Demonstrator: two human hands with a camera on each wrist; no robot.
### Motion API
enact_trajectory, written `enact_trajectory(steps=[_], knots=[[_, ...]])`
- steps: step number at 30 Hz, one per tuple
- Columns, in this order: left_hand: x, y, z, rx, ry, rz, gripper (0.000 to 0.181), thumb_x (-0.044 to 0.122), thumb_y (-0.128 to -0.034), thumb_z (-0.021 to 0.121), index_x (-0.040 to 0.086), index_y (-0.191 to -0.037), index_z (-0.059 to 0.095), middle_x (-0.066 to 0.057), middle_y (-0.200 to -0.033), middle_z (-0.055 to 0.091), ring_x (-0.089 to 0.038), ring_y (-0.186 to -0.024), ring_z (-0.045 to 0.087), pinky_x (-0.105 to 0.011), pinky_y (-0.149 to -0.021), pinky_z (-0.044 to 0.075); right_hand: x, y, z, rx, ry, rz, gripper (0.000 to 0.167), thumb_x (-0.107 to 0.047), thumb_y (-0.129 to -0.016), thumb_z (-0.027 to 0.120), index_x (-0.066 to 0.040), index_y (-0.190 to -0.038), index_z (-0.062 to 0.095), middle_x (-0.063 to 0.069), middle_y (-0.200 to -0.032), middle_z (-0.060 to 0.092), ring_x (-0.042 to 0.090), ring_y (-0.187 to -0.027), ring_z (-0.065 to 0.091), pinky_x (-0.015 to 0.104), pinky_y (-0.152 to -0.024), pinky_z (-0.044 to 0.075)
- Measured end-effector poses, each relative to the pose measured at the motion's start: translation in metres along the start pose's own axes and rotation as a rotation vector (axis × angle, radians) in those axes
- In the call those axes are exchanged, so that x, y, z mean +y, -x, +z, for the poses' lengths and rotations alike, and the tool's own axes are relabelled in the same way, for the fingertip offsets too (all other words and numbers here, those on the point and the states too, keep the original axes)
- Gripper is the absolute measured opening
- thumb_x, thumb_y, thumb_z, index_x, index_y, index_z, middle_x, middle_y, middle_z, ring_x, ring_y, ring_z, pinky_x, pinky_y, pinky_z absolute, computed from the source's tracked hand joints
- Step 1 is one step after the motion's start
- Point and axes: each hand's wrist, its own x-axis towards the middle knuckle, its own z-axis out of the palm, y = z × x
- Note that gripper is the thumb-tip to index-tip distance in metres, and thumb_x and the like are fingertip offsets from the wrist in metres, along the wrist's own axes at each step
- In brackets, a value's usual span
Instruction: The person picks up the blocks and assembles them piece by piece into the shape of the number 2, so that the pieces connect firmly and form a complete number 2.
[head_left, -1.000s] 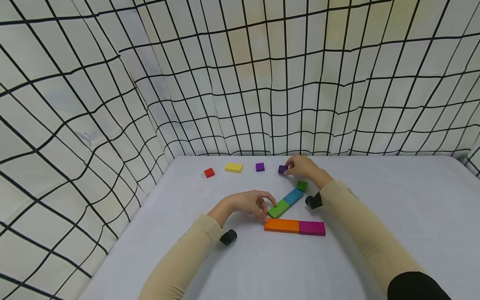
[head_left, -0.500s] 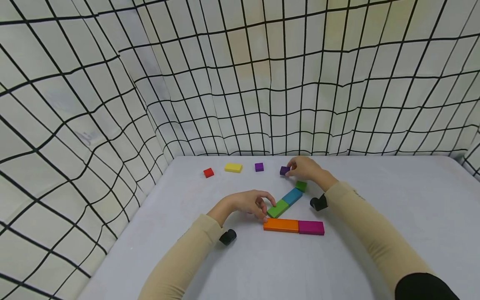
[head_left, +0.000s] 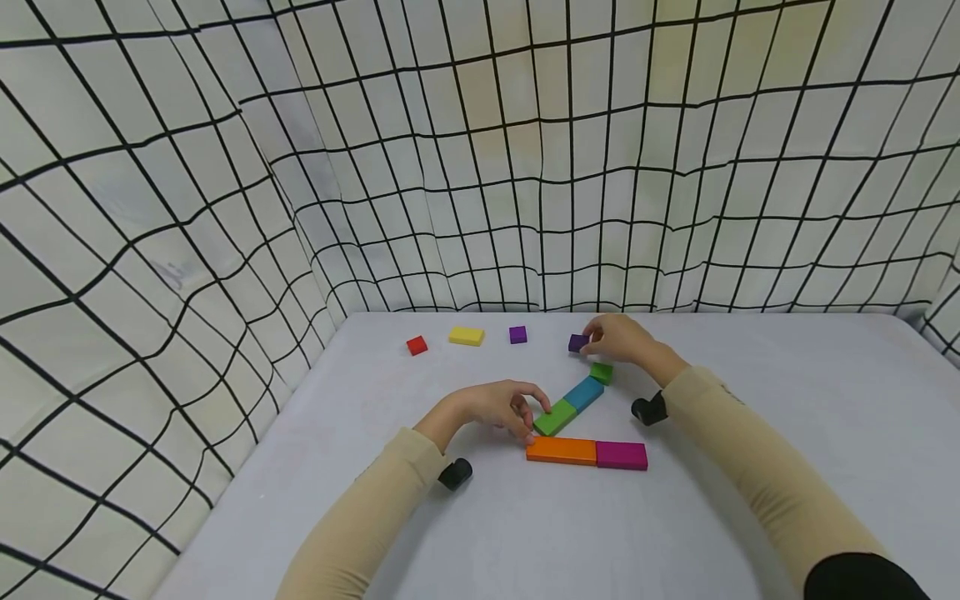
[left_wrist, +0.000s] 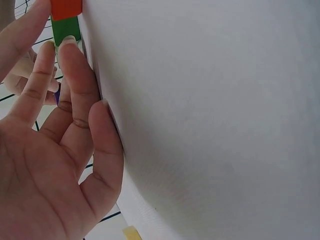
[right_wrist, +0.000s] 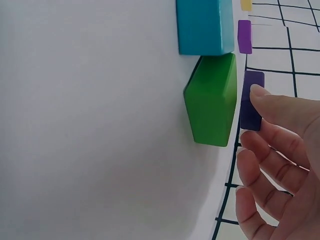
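The right hand (head_left: 621, 340) pinches a dark purple block (head_left: 577, 342) between thumb and fingers, just beyond a small green block (head_left: 602, 372). In the right wrist view the thumb lies on the dark purple block (right_wrist: 252, 101), beside the green block (right_wrist: 212, 100). A blue block (head_left: 584, 394) and a light green block (head_left: 556, 417) run in a slanted line from the small green one. The left hand (head_left: 497, 407) touches the near end of that line and the corner of an orange block (head_left: 561, 451), fingers loosely bent. A magenta block (head_left: 622, 455) abuts the orange one.
At the back of the white table (head_left: 337, 400) lie a red block (head_left: 417, 345), a yellow block (head_left: 467, 336) and a purple block (head_left: 518, 334). A black grid net (head_left: 540, 178) stands behind and to the left.
The right hand has shifted a little to the right and slightly nearer with the dark purple block. The left hand has stayed in place.
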Motion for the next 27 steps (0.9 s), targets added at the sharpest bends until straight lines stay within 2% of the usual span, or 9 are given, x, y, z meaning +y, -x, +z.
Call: enact_trajectory(steps=[14, 27], knots=[[0.000, -0.001, -0.001, 0.009, -0.006, -0.010, 0.043, 0.006, -0.0905, 0.077, 0.012, -0.130, 0.061, -0.005, -0.090, 0.062, -0.015, -0.079, 0.052, -0.023, -0.066, 0.042, 0.011, 0.010, -0.008, 0.021, 0.023, -0.024, 0.038, -0.017, -0.094, 0.076, 0.005, -0.123, 0.068, 0.017, -0.103, 0.068, 0.032, -0.092, 0.059, 0.045, -0.085, 0.051], [0.000, -0.001, 0.001, 0.015, -0.007, -0.011, 0.043, 0.005, -0.0902, 0.077, 0.012, -0.129, 0.061, -0.005, -0.090, 0.062, -0.016, -0.079, 0.052, -0.023, -0.066, 0.042, 0.022, 0.019, -0.013, 0.029, 0.029, -0.009, 0.038, -0.017, -0.094, 0.075, 0.005, -0.124, 0.067, 0.017, -0.101, 0.067, 0.031, -0.089, 0.058, 0.043, -0.081, 0.050]])
